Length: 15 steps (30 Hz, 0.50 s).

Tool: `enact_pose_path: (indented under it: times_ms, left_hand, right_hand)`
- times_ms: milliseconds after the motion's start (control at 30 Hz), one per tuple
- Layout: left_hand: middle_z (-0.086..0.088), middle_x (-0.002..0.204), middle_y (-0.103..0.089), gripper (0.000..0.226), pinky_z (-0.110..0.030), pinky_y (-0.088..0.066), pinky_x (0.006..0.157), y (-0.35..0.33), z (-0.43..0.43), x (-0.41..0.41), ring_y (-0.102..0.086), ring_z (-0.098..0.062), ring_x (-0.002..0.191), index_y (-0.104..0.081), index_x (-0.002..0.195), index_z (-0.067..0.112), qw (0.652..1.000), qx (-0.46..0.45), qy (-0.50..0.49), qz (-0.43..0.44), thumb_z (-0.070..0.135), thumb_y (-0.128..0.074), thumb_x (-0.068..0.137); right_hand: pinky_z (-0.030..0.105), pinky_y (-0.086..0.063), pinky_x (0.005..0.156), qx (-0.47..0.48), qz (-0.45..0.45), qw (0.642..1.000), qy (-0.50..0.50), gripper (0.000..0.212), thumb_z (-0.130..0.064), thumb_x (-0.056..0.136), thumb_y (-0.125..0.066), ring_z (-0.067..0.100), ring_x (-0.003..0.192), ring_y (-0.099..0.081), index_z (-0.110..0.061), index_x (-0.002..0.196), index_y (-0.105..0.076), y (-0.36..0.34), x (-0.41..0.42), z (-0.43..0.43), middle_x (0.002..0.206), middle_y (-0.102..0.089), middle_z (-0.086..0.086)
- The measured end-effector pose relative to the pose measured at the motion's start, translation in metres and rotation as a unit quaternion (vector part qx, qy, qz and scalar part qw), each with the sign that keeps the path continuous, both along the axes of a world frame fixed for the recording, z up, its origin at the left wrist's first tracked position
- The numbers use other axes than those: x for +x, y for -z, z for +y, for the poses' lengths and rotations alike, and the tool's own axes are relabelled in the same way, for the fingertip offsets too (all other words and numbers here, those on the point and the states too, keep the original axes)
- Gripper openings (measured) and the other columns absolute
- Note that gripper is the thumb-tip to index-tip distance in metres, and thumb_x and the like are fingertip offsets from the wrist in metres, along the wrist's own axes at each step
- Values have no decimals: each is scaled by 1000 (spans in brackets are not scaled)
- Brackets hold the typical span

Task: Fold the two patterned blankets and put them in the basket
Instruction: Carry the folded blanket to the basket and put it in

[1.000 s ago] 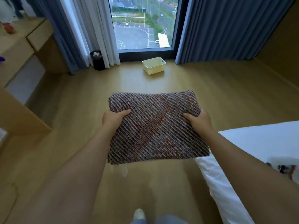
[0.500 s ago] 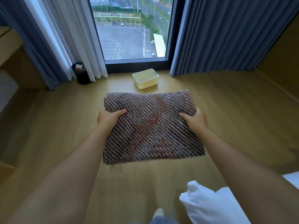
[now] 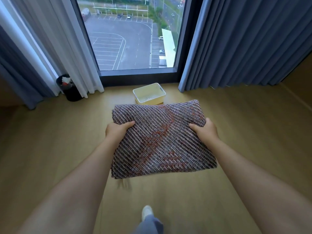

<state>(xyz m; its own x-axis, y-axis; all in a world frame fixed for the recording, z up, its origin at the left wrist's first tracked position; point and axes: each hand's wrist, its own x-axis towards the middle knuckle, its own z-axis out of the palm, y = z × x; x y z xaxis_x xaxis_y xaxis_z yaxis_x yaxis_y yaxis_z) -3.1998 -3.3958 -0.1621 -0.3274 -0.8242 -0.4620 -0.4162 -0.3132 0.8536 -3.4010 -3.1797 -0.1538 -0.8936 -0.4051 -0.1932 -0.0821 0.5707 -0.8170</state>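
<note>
Nearest, a pale shoe steps forward on the wooden floor, so the person is probably walking. Above it the folded patterned blanket is carried level in the air. The left hand and right hand each grip a side edge, thumbs on top and fingers tucked under, likely to keep the folds together. Just past its far edge the cream basket sits empty on the floor below the window, open side up to receive it. A black waste bin stands to the left. The second blanket is out of view. No writing or brand is readable.
</note>
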Motion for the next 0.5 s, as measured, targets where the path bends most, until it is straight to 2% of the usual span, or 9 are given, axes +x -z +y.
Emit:
enact_pose_path:
  times_ms: [100, 233, 433, 500]
  left_hand:
    - [-13, 114, -63, 71, -36, -48, 84, -3, -60, -65, -61, -31, 97, -56, 115, 3, 1000, 10, 17, -10, 40, -83, 61]
    - [-14, 117, -61, 72, -35, -46, 81, 4, -129, -149, -59, -32, 100, -54, 120, 2, 1000, 17, 21, -12, 38, -81, 64]
    - [-15, 123, -59, 74, -38, -46, 89, 37, -224, -275, -58, -34, 107, -50, 125, 1, 998, 55, -8, -23, 37, -79, 67]
    - [-15, 125, -58, 74, -38, -44, 89, 48, -255, -313, -57, -34, 109, -48, 126, 1, 996, 79, -21, -22, 35, -79, 68]
  right_hand:
    - [30, -43, 83, 4, -9, 1000, 5, 41, -31, 76, -72, 27, 101, -59, -12, 108, -54, 1, -63, -54, 114, -63, 10]
    - [30, -42, 82, 14, -7, 1000, 2, 43, -32, 76, -72, 27, 103, -58, -13, 110, -54, 6, -148, -125, 115, -62, 9]
    - [31, -42, 81, 41, -1, 999, -30, 41, -34, 76, -71, 28, 102, -57, -14, 107, -53, 34, -286, -240, 113, -62, 9]
    - [35, -45, 85, 49, -16, 998, -47, 41, -34, 76, -71, 29, 102, -57, -13, 106, -52, 43, -330, -279, 113, -61, 10]
